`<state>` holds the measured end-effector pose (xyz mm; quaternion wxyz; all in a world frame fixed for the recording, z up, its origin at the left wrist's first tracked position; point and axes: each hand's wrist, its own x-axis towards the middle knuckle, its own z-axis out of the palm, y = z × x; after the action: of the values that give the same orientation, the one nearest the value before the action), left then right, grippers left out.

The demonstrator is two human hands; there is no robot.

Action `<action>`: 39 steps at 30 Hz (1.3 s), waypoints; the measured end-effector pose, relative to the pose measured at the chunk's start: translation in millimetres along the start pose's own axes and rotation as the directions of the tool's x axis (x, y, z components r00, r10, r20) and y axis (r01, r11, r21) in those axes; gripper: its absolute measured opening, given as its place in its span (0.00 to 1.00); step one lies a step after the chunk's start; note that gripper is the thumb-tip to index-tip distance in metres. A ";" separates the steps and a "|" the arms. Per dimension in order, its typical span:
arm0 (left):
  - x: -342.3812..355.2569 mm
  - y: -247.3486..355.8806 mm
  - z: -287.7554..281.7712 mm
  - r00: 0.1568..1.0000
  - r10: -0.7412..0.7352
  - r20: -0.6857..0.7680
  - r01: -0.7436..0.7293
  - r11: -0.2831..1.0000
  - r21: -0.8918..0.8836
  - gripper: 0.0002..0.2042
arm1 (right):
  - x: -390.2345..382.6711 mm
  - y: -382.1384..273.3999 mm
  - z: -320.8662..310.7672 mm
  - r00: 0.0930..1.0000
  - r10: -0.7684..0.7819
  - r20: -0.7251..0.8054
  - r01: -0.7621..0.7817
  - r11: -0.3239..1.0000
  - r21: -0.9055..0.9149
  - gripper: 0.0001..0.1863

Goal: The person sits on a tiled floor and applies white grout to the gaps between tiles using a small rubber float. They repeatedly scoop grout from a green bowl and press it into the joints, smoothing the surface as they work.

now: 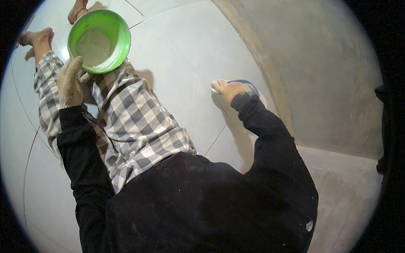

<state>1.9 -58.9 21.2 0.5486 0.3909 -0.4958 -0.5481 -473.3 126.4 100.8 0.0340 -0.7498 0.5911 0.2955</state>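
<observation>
My left hand point(71, 82), in a cream knitted glove, grips the near left edge of a round green bowl point(123, 31). The bowl is tilted toward me, and a pale grey-white paste point(93, 45) coats its bottom and inner side. Out to the right, my gloved right hand point(231, 90) is closed on a flat white piece with a curved blue edge point(247, 82), held low by the foot of the wall. The hand partly covers this piece, so its exact kind does not show.
Large pale floor tiles point(181, 55) with thin dark joints spread around me. A grey plastered wall point(320, 76) rises on the right, with a rough brownish strip point(253, 46) along its foot. My legs in checked trousers point(135, 109) stretch to the upper left, ending in bare feet point(38, 38).
</observation>
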 end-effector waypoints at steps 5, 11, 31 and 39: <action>-4.0 11.3 0.1 0.981 -0.189 -0.042 0.173 0.951 -0.257 0.17 | -0.6 -21.5 19.1 0.948 0.066 0.312 -0.063 0.998 -0.020 0.19; 2.7 14.4 6.4 0.998 0.023 0.052 -0.022 1.000 -0.013 0.18 | -31.6 12.0 23.8 0.698 0.087 0.710 -0.183 0.981 0.060 0.19; -2.5 -3.5 -3.1 0.996 0.032 -0.085 -0.031 0.999 0.020 0.17 | -8.0 -12.6 24.5 0.986 0.005 -0.165 -0.009 1.000 -0.027 0.19; -6.9 14.0 4.8 0.980 -0.196 -0.023 0.184 0.950 -0.251 0.18 | -61.8 -19.5 54.9 0.896 0.194 0.399 -0.239 0.969 0.066 0.14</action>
<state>0.9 -50.2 35.0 0.5494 0.3780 -0.3707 -0.6464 -485.6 207.7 79.7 0.1600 -0.6026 0.6680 0.4064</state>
